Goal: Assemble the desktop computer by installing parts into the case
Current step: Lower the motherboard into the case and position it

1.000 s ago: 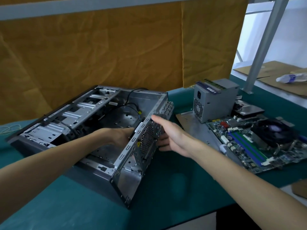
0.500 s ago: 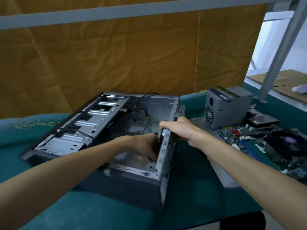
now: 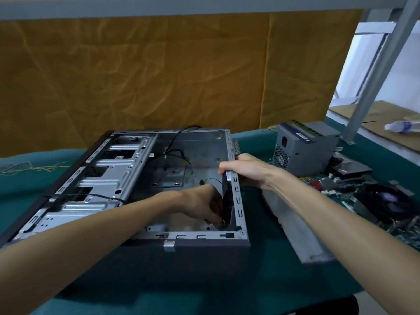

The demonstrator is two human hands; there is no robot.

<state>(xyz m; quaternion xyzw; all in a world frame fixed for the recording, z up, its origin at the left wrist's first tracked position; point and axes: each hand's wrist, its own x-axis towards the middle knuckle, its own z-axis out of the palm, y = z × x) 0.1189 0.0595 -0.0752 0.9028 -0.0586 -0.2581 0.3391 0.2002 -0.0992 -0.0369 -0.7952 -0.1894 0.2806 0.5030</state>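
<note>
So the case [image 3: 127, 178] is lying flat on its side on the green table cover [image 3: 204, 292], open side up, sitting left of centre. Right hand [image 3: 246, 170] is hooked over the top edge of the case's right wall, fingers curled over the rim and thumb side outside, so it's gripping that wall. Left hand [image 3: 204, 205] is down inside the case at the near right corner, fingers bent around something dark against the inside of that wall; can't really tell what the dark thing is or how firmly it's held. A few black cables [image 3: 175, 151] trail across the case floor further back.

Room-wise: the left half of the case is filled with the metal drive cage [image 3: 109, 176], the right half is mostly bare floor. Just right of the case a loose metal panel [image 3: 300, 235] lies flat, nearly touching it. Beyond that, the motherboard [image 3: 363, 201] with its fan, and the power supply [image 3: 304, 148] standing at the far right, apart from the case. Orange cloth [image 3: 159, 76] hangs behind.
</note>
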